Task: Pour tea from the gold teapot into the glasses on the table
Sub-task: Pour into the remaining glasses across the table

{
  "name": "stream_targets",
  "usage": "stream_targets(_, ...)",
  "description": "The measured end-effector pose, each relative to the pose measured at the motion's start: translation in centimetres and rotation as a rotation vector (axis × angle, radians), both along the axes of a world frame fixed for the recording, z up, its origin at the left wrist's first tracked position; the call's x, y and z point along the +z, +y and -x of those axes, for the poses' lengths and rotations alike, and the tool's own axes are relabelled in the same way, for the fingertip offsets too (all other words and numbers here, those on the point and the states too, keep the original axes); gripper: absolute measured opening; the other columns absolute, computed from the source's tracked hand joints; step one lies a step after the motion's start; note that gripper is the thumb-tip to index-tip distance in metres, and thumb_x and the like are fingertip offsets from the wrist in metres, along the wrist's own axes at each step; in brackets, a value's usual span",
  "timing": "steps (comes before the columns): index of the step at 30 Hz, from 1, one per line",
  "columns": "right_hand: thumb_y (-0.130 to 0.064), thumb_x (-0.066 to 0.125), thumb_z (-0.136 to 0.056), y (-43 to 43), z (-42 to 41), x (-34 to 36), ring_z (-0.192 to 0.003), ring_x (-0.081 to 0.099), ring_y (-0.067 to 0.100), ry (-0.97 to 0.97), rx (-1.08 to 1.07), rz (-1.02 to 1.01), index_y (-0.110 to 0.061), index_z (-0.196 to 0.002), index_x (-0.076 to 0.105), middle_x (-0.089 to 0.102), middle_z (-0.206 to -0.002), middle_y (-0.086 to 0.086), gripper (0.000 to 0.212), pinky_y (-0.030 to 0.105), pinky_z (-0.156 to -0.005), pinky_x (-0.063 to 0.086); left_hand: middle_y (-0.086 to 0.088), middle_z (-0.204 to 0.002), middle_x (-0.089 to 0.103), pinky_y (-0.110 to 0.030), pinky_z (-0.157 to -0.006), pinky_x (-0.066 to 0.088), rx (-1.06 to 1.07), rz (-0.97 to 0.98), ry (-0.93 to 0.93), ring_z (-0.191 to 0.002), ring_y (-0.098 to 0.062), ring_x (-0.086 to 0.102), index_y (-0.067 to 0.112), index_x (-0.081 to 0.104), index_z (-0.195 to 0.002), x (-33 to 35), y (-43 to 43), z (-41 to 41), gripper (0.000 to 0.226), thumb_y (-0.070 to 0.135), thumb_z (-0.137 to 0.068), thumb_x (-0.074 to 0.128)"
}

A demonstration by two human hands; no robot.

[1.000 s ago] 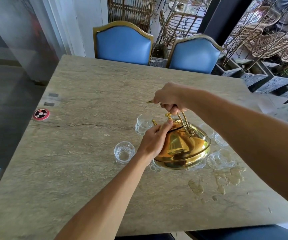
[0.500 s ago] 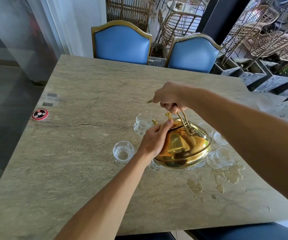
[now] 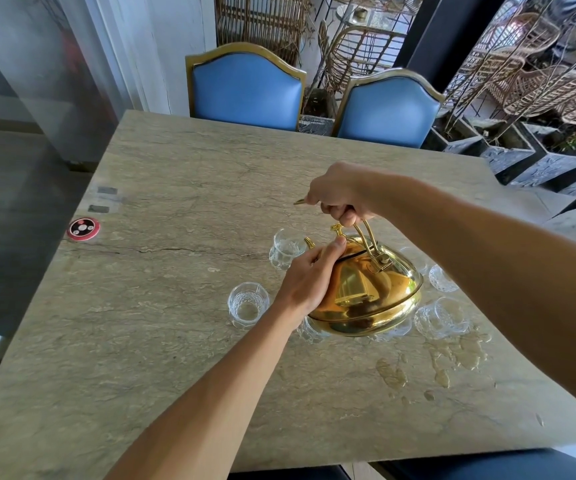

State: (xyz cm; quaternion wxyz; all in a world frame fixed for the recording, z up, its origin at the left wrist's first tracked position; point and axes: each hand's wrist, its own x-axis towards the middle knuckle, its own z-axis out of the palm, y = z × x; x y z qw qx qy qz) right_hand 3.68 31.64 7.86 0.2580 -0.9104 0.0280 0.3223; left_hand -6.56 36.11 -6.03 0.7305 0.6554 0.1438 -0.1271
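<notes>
Several small glasses ring the spot where the pouring is going on, and farthest left on the stone table (image 3: 162, 327) lies a red round disc (image 3: 83, 228), well apart from them. Next comes a clear glass (image 3: 247, 304) standing upright, just beside the left hand (image 3: 309, 282), whose fingertips press on the teapot's lid, probably so it cannot slide off during the tilt. Beyond it, a second glass (image 3: 284, 250) sits right under the spout, so this looks like the one being filled. The gold teapot (image 3: 366, 292) hangs above the table, tipped toward that glass. Its handle is clamped in the right hand (image 3: 340, 195), fist closed around it. Further right stand more glasses (image 3: 440, 317), with spilled puddles (image 3: 459, 355) nearby.
</notes>
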Motion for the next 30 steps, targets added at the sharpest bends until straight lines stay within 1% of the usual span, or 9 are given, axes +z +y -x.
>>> stream_targets(4, -0.010, 0.049, -0.099, 0.0, 0.0, 0.0, -0.042, 0.028, 0.012, 0.003, 0.004, -0.003, -0.008, -0.078, 0.050, 0.038, -0.054, 0.004, 0.021, 0.018, -0.038, 0.023, -0.013, -0.109, 0.083, -0.046, -0.102, 0.059, -0.003, 0.009, 0.012, -0.106, -0.028, 0.079, 0.017, 0.081, -0.112, 0.2, 0.0, 0.0, 0.072, 0.077, -0.084, 0.054)
stream_targets(10, -0.010, 0.049, -0.099, 0.0, -0.2, 0.0, -0.042, 0.028, 0.012, 0.006, 0.003, -0.009, -0.007, -0.081, 0.051, 0.038, -0.054, 0.004, 0.018, 0.018, -0.038, 0.024, -0.012, -0.107, 0.084, -0.046, -0.103, 0.059, -0.003, 0.013, 0.019, -0.105, -0.027, 0.079, 0.018, 0.082, -0.110, 0.2, -0.1, -0.1, 0.072, 0.078, -0.082, 0.055)
stream_targets(16, -0.010, 0.050, -0.097, -0.3, -0.2, -0.1, -0.043, 0.028, 0.013, 0.002, -0.018, -0.023, -0.008, -0.079, 0.050, 0.038, -0.054, 0.004, 0.018, 0.020, -0.041, 0.023, -0.017, -0.108, 0.082, -0.045, -0.102, 0.059, -0.014, 0.000, 0.002, -0.107, -0.032, 0.078, 0.013, 0.081, -0.111, 0.1, -0.1, -0.1, 0.065, 0.071, -0.095, 0.056)
stream_targets(19, -0.010, 0.050, -0.097, -0.7, -0.1, -0.1, -0.041, 0.028, 0.012, -0.013, -0.041, -0.048, -0.008, -0.080, 0.051, 0.038, -0.052, 0.004, 0.017, 0.018, -0.038, 0.023, -0.014, -0.104, 0.083, -0.038, -0.091, 0.060, -0.028, -0.014, -0.007, -0.100, -0.026, 0.079, 0.015, 0.080, -0.112, 0.0, -0.1, -0.2, 0.068, 0.075, -0.090, 0.056)
stream_targets(22, -0.012, 0.051, -0.096, -1.5, 0.2, -0.2, -0.040, 0.029, 0.012, -0.031, -0.076, -0.094, -0.007, -0.082, 0.053, 0.039, -0.051, 0.003, 0.015, 0.019, -0.038, 0.023, -0.003, -0.098, 0.083, -0.024, -0.080, 0.054, -0.058, -0.067, -0.050, -0.093, -0.014, 0.078, 0.021, 0.079, -0.112, -0.1, -0.1, -0.2, 0.055, 0.069, -0.099, 0.056)
stream_targets(25, -0.018, 0.056, -0.093, -2.7, 0.7, -0.3, -0.041, 0.031, 0.014, -0.061, -0.110, -0.137, -0.007, -0.083, 0.057, 0.042, -0.053, 0.005, 0.015, 0.022, -0.040, 0.024, 0.000, -0.093, 0.079, -0.019, -0.073, 0.052, -0.066, -0.123, -0.098, -0.085, -0.010, 0.075, 0.024, 0.077, -0.105, 0.1, -0.3, -0.1, 0.051, 0.070, -0.099, 0.056)
stream_targets(27, -0.019, 0.057, -0.094, -3.4, 1.3, 0.0, -0.039, 0.031, 0.013, -0.083, -0.149, -0.194, -0.006, -0.092, 0.062, 0.042, -0.054, 0.005, 0.013, 0.020, -0.039, 0.025, -0.008, -0.102, 0.075, -0.026, -0.078, 0.053, -0.060, -0.168, -0.123, -0.090, -0.016, 0.073, 0.029, 0.074, -0.098, 0.3, -0.7, -0.2, 0.059, 0.083, -0.085, 0.054)
stream_targets(28, -0.018, 0.057, -0.095, -3.8, 1.5, 0.1, -0.039, 0.031, 0.013, -0.095, -0.168, -0.228, -0.006, -0.100, 0.065, 0.041, -0.054, 0.004, 0.015, 0.020, -0.038, 0.025, -0.009, -0.109, 0.073, -0.029, -0.082, 0.053, -0.056, -0.197, -0.128, -0.096, -0.018, 0.072, 0.035, 0.071, -0.095, 0.5, -0.9, -0.2, 0.058, 0.087, -0.078, 0.052)
stream_targets(30, -0.017, 0.057, -0.096, -4.8, 1.9, 0.3, -0.039, 0.029, 0.012, -0.122, -0.192, -0.294, -0.006, -0.117, 0.065, 0.040, -0.054, 0.003, 0.025, 0.019, -0.037, 0.024, -0.007, -0.119, 0.069, -0.031, -0.088, 0.053, -0.061, -0.245, -0.151, -0.105, -0.017, 0.069, 0.043, 0.064, -0.093, 0.9, -1.2, -0.4, 0.047, 0.085, -0.077, 0.051)
